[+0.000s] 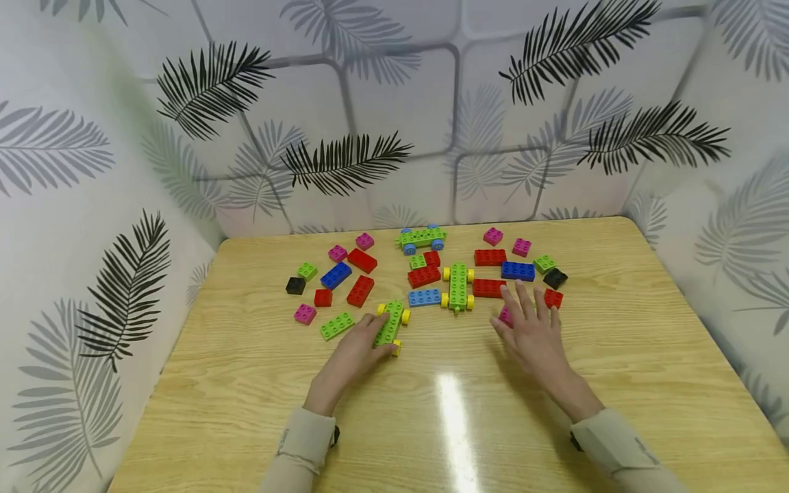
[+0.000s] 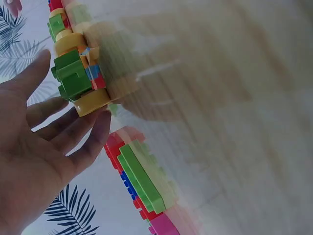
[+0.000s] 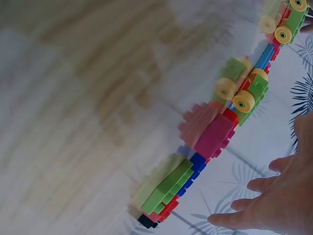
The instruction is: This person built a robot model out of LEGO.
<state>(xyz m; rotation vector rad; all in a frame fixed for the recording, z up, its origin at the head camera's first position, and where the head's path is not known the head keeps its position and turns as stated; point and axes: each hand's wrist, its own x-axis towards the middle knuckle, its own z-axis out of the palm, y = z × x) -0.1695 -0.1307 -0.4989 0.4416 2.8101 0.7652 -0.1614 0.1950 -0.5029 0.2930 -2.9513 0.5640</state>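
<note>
My left hand (image 1: 354, 349) holds the near end of a green toy-brick car base (image 1: 390, 323) with yellow wheels, which stands on the table. In the left wrist view, the fingers reach one yellow wheel (image 2: 93, 101) and the thumb is on the other side. My right hand (image 1: 535, 337) is spread over a pink brick (image 1: 506, 315), partly hiding it; its fingers hold nothing. Just beyond lie a long red brick (image 1: 489, 288) and a small red brick (image 1: 553, 298). A second green car base (image 1: 458, 287) with yellow wheels stands between the hands.
A green car base (image 1: 421, 237) with blue wheels stands at the back of the wooden table (image 1: 246, 411). Left lie a green brick (image 1: 337, 326), a blue brick (image 1: 335, 275) and several others. A light-blue brick (image 1: 424, 297) lies mid-table; a dark-blue brick (image 1: 518, 271) is right.
</note>
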